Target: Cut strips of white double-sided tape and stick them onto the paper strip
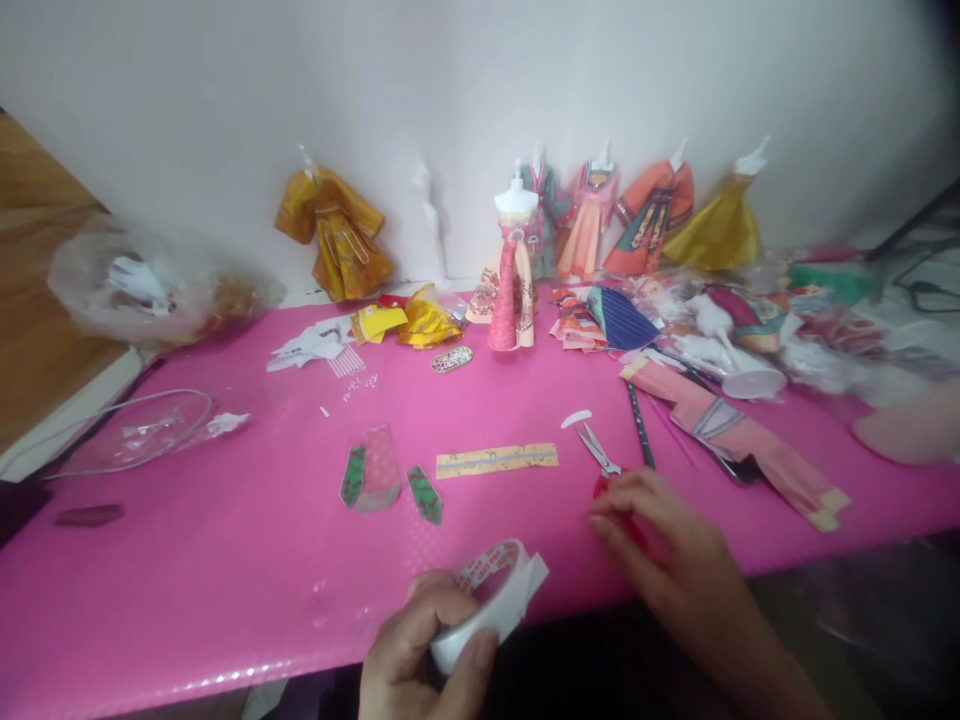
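My left hand (420, 650) grips a roll of white tape (487, 610) near the front edge, fingers inside the ring; a short end of tape sticks out at its right. My right hand (667, 550) is closed around the red handles of small scissors (600, 450), which lie on the pink table with blades slightly apart and pointing away. Beyond my hands lie a yellow patterned strip (497, 460), a pink fabric piece (380, 465), a green pointed piece (425, 494) and another green piece (352, 476) against the pink one.
Along the wall stand several small dress forms in costumes, among them a pink dress (514, 280) and a golden robe (330, 235). A pink garment piece (735, 420), a black pen (640, 425) and plastic-wrapped items lie right. A clear bag (135, 285) sits left on the pink table (225, 570).
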Demonstrator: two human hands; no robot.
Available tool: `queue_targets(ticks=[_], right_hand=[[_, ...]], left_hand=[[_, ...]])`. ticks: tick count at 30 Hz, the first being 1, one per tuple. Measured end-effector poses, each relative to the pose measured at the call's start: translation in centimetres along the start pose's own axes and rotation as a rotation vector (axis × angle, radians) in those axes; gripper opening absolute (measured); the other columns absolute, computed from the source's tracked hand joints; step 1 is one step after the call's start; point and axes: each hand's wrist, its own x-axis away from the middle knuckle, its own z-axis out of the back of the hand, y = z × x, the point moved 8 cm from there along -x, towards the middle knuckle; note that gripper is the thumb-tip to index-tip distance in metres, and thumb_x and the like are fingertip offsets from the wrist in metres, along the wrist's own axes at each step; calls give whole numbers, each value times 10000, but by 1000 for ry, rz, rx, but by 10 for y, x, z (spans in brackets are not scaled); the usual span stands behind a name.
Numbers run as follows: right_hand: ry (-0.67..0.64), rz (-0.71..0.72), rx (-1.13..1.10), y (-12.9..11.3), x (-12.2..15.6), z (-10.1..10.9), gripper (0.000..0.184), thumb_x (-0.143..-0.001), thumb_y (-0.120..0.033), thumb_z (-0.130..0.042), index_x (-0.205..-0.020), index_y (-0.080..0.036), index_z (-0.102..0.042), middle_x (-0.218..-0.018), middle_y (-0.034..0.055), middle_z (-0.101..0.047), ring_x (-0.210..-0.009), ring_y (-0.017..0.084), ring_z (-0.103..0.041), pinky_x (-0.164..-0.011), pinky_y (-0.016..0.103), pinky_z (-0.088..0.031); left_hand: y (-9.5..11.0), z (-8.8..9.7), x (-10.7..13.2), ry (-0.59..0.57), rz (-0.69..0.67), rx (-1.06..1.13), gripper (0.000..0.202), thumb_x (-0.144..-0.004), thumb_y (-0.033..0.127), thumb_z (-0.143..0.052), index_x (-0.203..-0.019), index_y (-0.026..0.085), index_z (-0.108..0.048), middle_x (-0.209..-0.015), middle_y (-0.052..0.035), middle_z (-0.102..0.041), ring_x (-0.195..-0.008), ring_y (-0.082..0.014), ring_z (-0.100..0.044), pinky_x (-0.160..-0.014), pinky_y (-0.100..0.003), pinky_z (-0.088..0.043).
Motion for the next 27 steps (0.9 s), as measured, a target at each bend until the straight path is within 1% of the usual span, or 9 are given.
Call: queue_targets(ticks=[2, 3, 6, 8, 11, 14, 17, 21, 27], right_hand=[[-63, 80, -195, -22, 2, -4, 127, -949, -228, -536, -851, -222, -616, -877, 24, -599, -861, 172, -608, -773, 302, -499], [-81, 109, -247, -30, 4, -5, 116, -943, -196, -539, -860, -223, -615, -880, 19, -596, -858, 162, -608, -767, 285, -500], [-89, 162, -274, -43, 7, -7, 108, -928, -154, -549, -915, -225, -629, -928, 27, -597, -886, 159, -607, -772, 276, -502], [-98, 173, -258, -44, 8, -9, 109, -922, -151, -560, -945, -230, -631, -953, 34, -601, -911, 170, -605, -783, 286, -505], [-101, 193, -243, -44, 8, -11, 124, -914, -150, -567, -983, -235, -626, -974, 41, -600, -929, 182, -601, -799, 307, -508], [-98, 198, -239, -44, 8, -12, 118, -906, -146, -570, -968, -234, -619, -991, 45, -583, -942, 187, -594, -812, 319, -504], [-119, 187, -241, -43, 10, -14, 119, -898, -131, -568, -939, -238, -601, -1009, 44, -563, -960, 188, -585, -830, 324, -492], [-143, 178, -234, -42, 12, -15, 148, -902, -118, -556, -964, -253, -564, -1069, 37, -531, -1023, 185, -566, -873, 323, -467], [-183, 198, -248, -45, 12, -18, 161, -919, -102, -520, -952, -258, -508, -1098, 22, -512, -1064, 163, -549, -918, 292, -442]], left_hand=[[4, -5, 0, -41, -30, -13, 219, -798, 291, -690, -616, 218, -591, -618, 34, -535, -577, -125, -517, -565, -212, -420], [6, -7, 0, -52, -38, -24, 223, -802, 293, -687, -616, 219, -589, -617, 31, -539, -586, -131, -525, -577, -220, -429], [10, -9, 0, -65, -52, -66, 207, -809, 288, -681, -630, 224, -597, -635, 18, -575, -618, -150, -556, -611, -246, -454], [15, -10, -1, -54, -88, -93, 187, -794, 274, -686, -633, 230, -603, -626, 19, -589, -615, -156, -562, -614, -255, -458], [26, -9, -4, -16, -161, -114, 178, -767, 250, -693, -619, 240, -595, -575, 34, -571, -582, -154, -548, -607, -261, -457], [33, -9, -6, -4, -207, -126, 170, -761, 232, -687, -618, 244, -596, -551, 41, -566, -552, -149, -542, -596, -264, -455], [33, -9, -6, -16, -223, -152, 179, -761, 231, -681, -609, 243, -586, -549, 46, -574, -541, -142, -546, -598, -264, -453], [28, -10, -4, -28, -227, -173, 172, -764, 224, -683, -623, 246, -587, -572, 50, -598, -556, -139, -560, -610, -262, -450], [31, -9, -4, -13, -246, -131, 165, -761, 209, -687, -646, 253, -576, -560, 60, -552, -558, -135, -536, -608, -248, -450]])
